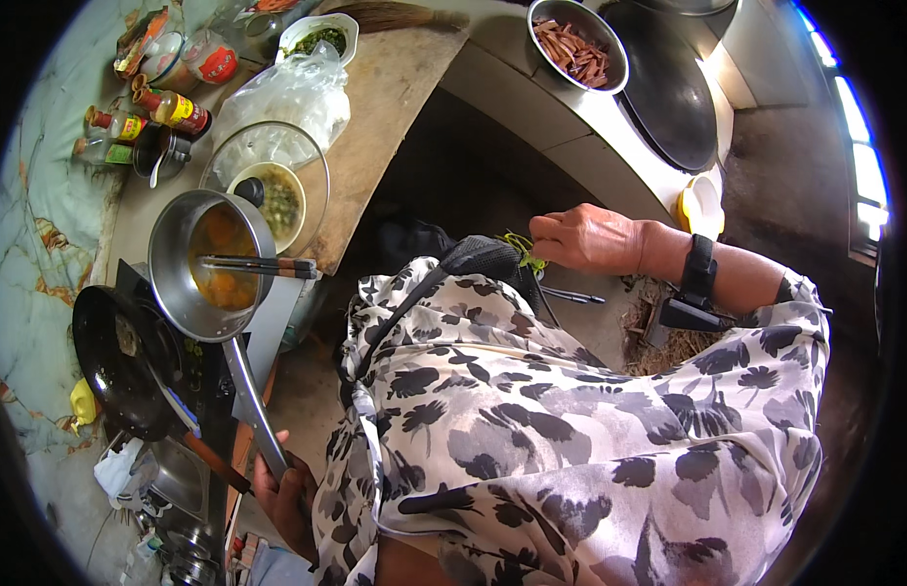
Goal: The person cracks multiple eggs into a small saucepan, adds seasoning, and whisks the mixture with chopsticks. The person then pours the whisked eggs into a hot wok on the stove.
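My left hand (283, 487) grips the long metal handle of a steel saucepan (237, 319). Inside the pan is a yellow-orange liquid like raw egg (222, 242). A pair of dark chopsticks (281, 266) lies in it, their ends over the rim. Just beyond, a glass lid with a black knob (249, 192) covers a bowl of greenish food (277, 209). My right hand (585, 238) has its fingers curled, wearing a black band on the wrist. Bright green strands (525, 249) show at its fingertips; whether it holds them cannot be told.
A black wok (112, 366) with a wooden handle sits by the saucepan, a sink (178, 476) below it. Sauce bottles (171, 110) and a plastic bag (292, 106) occupy the counter. Across the gap are a bowl of brown strips (574, 55) and a large dark pan (673, 102).
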Available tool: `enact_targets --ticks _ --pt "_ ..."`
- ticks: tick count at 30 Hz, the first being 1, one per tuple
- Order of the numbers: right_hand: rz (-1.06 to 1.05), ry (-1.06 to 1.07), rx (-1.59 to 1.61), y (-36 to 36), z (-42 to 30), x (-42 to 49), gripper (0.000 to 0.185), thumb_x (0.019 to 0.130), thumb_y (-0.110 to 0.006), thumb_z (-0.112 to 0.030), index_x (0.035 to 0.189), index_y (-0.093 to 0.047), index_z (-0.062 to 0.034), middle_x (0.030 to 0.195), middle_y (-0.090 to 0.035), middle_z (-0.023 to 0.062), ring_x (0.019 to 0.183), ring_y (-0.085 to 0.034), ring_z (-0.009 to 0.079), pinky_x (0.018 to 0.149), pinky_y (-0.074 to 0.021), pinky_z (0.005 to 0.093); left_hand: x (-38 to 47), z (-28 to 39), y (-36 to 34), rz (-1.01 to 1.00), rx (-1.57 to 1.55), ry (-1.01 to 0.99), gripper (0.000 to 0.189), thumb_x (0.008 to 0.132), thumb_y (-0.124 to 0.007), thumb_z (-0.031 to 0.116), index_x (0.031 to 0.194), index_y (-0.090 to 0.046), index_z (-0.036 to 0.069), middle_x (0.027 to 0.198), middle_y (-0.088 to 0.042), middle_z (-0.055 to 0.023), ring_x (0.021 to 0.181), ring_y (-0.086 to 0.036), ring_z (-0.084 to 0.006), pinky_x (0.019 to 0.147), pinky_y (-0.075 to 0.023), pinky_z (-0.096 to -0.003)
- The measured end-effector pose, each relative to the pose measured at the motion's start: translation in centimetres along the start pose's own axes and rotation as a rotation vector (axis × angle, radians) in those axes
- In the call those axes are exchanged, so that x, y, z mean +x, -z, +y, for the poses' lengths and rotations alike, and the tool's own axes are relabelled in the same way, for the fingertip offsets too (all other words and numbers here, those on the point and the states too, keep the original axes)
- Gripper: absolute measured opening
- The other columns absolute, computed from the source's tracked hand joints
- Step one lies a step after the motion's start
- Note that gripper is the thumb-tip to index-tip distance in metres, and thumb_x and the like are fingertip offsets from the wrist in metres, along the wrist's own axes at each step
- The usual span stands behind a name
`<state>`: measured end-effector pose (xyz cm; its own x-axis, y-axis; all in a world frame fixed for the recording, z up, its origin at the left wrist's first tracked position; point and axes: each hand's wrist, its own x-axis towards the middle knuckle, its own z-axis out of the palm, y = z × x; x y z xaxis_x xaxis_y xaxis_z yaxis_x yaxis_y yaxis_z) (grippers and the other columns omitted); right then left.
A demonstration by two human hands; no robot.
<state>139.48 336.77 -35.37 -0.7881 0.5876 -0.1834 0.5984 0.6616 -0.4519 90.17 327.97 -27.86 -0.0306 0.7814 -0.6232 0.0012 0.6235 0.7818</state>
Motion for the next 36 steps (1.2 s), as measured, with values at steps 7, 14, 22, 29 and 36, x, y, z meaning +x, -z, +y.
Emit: enact_targets --ticks 7,14,22,29,36 --pt "0.057 0.117 0.043 -0.4 0.6 -0.2 0.015 0.078 -0.066 -0.007 0.090 -0.058 -0.0053 0.088 -0.052 0.0089 0.075 -0.061 0.0242 0.060 -0.0546 0.0347 -0.1 0.0 0.4 -0.027 0.012 -0.017 0.050 0.090 -0.066 0.017 0.130 -0.047 -0.006 0.067 -0.048 -0.0021 0.045 -0.039 -0.0048 0.041 -0.0270 -0.0203" --pt "0.120 -0.004 0.283 -1.5 1.3 -0.5 0.016 0.075 -0.067 -0.002 0.090 -0.066 -0.0076 0.093 -0.057 0.0075 0.083 -0.064 0.0251 0.067 -0.0554 0.0340 -0.3 0.0 0.3 -0.004 0.016 -0.004 0.049 0.090 -0.065 0.017 0.130 -0.048 -0.005 0.067 -0.048 -0.0021 0.044 -0.039 -0.0045 0.041 -0.0269 -0.0199" --pt "0.146 -0.189 0.460 -0.9 0.5 -0.4 0.009 0.090 -0.064 -0.013 0.092 -0.069 -0.0057 0.091 -0.062 0.0089 0.082 -0.066 0.0295 0.073 -0.0552 0.0383 -0.1 -0.1 0.6 -0.004 0.010 0.001 0.051 0.089 -0.066 0.018 0.131 -0.047 -0.005 0.065 -0.048 -0.0018 0.044 -0.040 -0.0045 0.041 -0.0266 -0.0198" --pt "0.140 -0.332 0.487 -1.3 0.2 0.8 0.015 0.093 -0.066 -0.020 0.091 -0.066 -0.0054 0.084 -0.065 0.0096 0.078 -0.067 0.0290 0.071 -0.0547 0.0389 -0.3 -0.1 0.4 0.028 0.004 0.014 0.050 0.088 -0.064 0.015 0.131 -0.047 -0.005 0.064 -0.049 -0.0020 0.044 -0.039 -0.0045 0.041 -0.0267 -0.0196" --pt "0.133 -0.426 0.395 -1.6 -0.4 1.9 0.011 0.090 -0.068 -0.016 0.091 -0.062 -0.0074 0.091 -0.064 0.0113 0.078 -0.066 0.0297 0.070 -0.0541 0.0387 -0.6 0.1 0.1 0.046 -0.027 0.029 0.050 0.088 -0.065 0.014 0.131 -0.047 -0.006 0.065 -0.049 -0.0018 0.044 -0.039 -0.0042 0.040 -0.0270 -0.0197"
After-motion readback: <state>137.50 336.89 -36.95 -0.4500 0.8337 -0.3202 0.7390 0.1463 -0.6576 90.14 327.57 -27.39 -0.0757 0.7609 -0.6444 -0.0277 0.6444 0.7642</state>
